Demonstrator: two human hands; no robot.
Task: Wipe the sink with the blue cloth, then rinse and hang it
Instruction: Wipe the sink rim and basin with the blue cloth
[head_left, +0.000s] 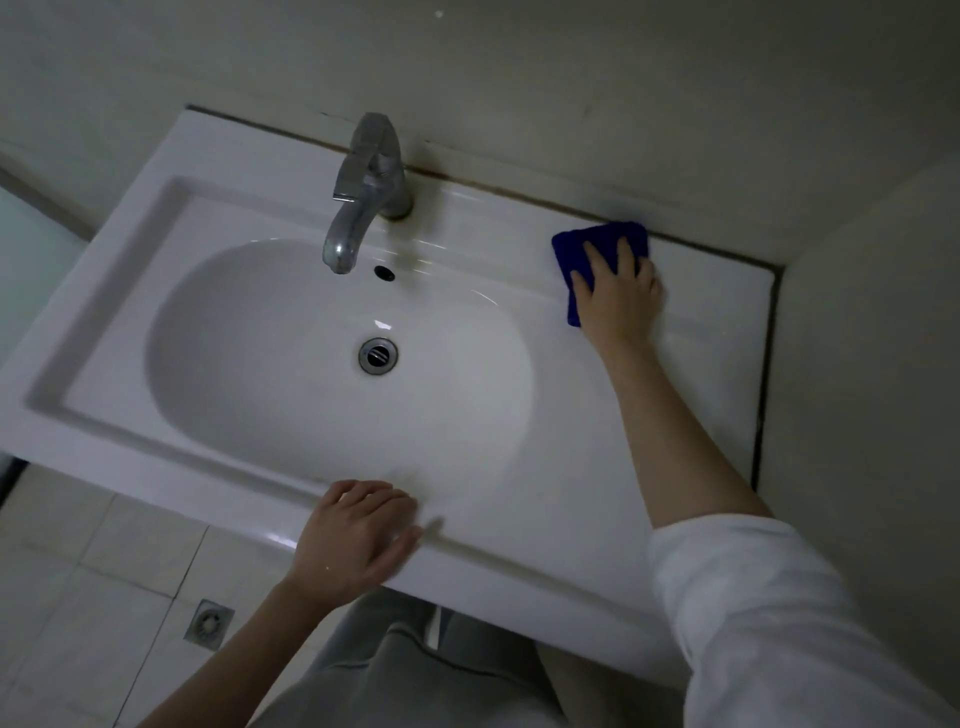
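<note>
Head view looks down on a white sink (519, 499) set against a wall, with a chrome tap (370, 182) at the far middle and a round drain (377, 355) in the oval basin. On the flat far-right ledge of the sink, close to the wall seam, lies the blue cloth (597, 244). The right hand (618, 296) presses flat on top of it, fingers spread wide over the fabric, palm down, not gripping round it. The left hand (358, 535) rests on the near rim of the sink, fingers loosely curled and open, holding nothing. A white sleeve (753, 597) covers the right upper arm. Below the near-left edge, the tiled floor (104, 571) shows a small square floor drain (209, 623).
</note>
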